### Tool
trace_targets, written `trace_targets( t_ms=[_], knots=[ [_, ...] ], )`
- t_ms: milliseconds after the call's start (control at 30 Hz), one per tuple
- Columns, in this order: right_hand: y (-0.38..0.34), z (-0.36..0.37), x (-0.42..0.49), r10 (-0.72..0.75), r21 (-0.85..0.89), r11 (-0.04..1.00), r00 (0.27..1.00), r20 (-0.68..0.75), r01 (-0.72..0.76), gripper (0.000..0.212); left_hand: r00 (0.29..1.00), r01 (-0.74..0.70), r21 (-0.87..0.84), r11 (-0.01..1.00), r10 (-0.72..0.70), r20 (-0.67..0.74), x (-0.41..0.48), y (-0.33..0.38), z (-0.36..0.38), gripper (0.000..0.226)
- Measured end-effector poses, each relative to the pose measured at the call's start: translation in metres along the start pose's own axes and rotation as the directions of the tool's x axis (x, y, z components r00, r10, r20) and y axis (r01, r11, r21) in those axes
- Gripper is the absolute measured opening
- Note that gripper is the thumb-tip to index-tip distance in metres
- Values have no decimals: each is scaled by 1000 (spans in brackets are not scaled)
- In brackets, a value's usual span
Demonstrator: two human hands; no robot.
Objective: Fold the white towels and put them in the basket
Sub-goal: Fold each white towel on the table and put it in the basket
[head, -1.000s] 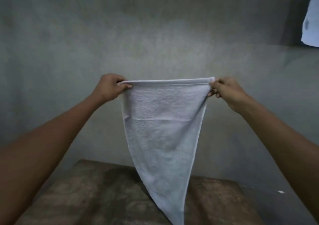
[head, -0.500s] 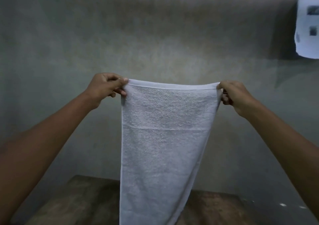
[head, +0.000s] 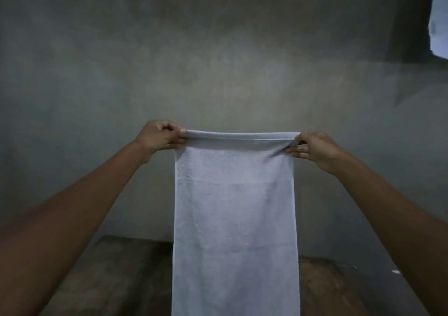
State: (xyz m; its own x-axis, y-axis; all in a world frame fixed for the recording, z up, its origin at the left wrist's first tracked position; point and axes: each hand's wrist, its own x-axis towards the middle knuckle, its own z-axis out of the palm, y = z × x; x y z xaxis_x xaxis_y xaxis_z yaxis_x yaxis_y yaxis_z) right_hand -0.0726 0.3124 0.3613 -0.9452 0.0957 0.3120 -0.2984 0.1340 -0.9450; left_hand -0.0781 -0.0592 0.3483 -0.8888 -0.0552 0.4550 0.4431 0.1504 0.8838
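Fingers of my left hand: curled, thumb on top, pinching the towel's upper left corner.

Towel itself: white terry, held up in the air in front of me. The top hem is pulled straight and nearly level between my two hands. The cloth hangs down as one flat panel with both side edges close to vertical. Its lower end runs out of the bottom of the view, so I cannot tell where it stops. One faint band crosses it a little below the hem.

Behind the towel's lower part: a dark wooden table, showing on both sides of it. Behind everything, a bare grey wall.

Right of the towel: my right hand, fingers bent, thumb and fingertips nipping the upper right corner. The cloth puckers slightly there.

Far up and right of the towel: a pale sheet of paper on the wall, cut off by the frame edge.

Progress, as I judge it: early. This towel is spread open and squared, with no fold in it that I can see. Every fold is left to make, then the placing. No basket and no other towels are in view, so I cannot say how many are done.
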Motion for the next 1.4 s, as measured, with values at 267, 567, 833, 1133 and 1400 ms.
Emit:
trace_targets(
  t_ms=[267,567,833,1133,1400],
  knots=[
    [70,13,14,-44,75,996,996,-79,50,23,971,-178,87,980,189,-144,4,-80,23,15],
    [211,16,-54,93,-132,986,995,-45,-98,24,989,-140,571,809,145,38,-89,-198,35,5],
    [334,10,-124,215,-569,809,975,57,-145,17,976,100,498,861,-181,117,-225,-318,66,25],
    [400,0,-157,245,-685,727,950,196,-46,22,955,-56,652,757,-149,255,-278,-369,67,13],
    [422,-9,-166,114,-799,560,936,334,218,24,936,-221,686,693,-46,349,-293,-374,60,36]
  ],
)
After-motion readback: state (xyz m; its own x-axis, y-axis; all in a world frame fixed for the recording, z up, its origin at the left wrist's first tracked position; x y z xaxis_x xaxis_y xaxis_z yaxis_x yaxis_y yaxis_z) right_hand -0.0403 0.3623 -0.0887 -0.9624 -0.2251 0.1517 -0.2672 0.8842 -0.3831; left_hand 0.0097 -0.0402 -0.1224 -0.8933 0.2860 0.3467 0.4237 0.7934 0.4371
